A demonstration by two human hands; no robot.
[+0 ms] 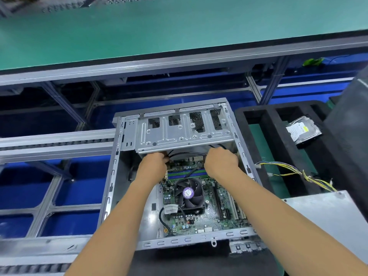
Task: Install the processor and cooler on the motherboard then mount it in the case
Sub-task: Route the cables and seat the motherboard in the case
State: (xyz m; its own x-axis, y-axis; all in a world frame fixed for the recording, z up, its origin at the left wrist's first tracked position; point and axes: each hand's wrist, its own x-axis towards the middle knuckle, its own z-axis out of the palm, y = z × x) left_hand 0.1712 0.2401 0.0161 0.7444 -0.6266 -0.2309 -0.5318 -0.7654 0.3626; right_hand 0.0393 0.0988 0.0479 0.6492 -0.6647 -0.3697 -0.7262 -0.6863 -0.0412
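Spanning the far side: a green-topped counter [159, 28] edged with an aluminium rail, blue panels and grey framing beneath it.
Case: an open grey sheet-metal case [111, 176] lies on its side, with a stamped, perforated drive cage [183, 132] at its far end.
Motherboard: the green motherboard [215, 218] sits inside the case, the black finned cooler [188, 194] with its purple-labelled fan mounted at its middle.
Left hand: the left hand [154, 164] curls around black cables [187, 154] just under the cage lip; its fingertips are hidden.
Right hand: the right hand [221, 161] is curled at the same edge; whether it grips anything cannot be told.
Right side: a black foam tray [268, 124] holds a metallic hard drive [302, 129]; yellow-and-black wires [298, 173] trail over it.
Cut off: a grey metal panel [328, 212] leaves the right border.
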